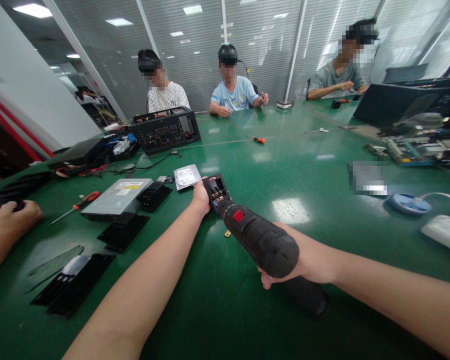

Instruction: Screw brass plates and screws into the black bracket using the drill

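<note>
The left hand [200, 198] grips a small black housing [215, 186]; the right hand [299, 257] holds a black power drill [260, 240], nose against or just before the housing's open side. Near the left hand, on the green table [210, 300], lie a hard drive [187, 177] and a silver drive unit [116, 197].

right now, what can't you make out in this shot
Head view:
Tip of the drill: hidden behind its nose, at the black case.
Several fingers of the right hand: behind the drill.
Several fingers of the left hand: behind the black case.
Print on the hard drive: too small and blurred.
Rest of the white device: cut off by the right edge.
</note>
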Demonstrator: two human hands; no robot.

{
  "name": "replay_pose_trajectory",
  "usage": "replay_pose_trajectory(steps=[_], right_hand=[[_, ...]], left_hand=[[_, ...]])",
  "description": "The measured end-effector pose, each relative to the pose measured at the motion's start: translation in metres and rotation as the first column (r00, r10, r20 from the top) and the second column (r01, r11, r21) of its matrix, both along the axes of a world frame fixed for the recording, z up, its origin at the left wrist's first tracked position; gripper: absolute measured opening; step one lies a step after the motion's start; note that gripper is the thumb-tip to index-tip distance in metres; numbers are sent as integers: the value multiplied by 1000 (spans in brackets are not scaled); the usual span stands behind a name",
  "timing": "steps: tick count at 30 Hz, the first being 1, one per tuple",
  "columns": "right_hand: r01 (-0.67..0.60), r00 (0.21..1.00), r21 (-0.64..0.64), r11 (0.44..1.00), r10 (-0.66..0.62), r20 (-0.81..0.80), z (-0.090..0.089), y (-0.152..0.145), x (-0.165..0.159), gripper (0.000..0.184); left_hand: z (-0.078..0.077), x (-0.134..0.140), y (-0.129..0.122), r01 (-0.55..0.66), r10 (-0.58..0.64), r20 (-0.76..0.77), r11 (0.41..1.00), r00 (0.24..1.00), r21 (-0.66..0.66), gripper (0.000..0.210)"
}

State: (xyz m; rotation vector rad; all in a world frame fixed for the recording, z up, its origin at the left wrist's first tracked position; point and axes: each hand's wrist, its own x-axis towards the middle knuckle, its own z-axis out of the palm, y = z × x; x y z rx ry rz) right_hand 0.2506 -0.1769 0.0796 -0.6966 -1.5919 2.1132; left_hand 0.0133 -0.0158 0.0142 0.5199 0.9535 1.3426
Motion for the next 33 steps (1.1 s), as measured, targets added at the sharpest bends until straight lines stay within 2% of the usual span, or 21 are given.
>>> replay_pose_trajectory(steps=[14, 19, 29, 33], right_hand=[[-18, 999, 47, 999, 19, -38, -1, 0, 0, 25], [-19, 999, 14, 1000, 19, -40, -5, -1, 2, 32], [-35, 996, 34, 999, 38, -78, -12, 0, 4, 33], [-33, 997, 38, 999, 35, -68, -12, -1, 5, 32]], left_hand=[[-5, -4, -1, 89, -89, 1, 996, 996, -9, 34], [-6, -3, 0, 81, -81, 5, 997, 997, -3, 33], [-4, -2, -1, 68, -66, 59, 997, 996, -22, 29], [-5, -1, 0, 27, -26, 47, 1000, 999, -11, 29]])
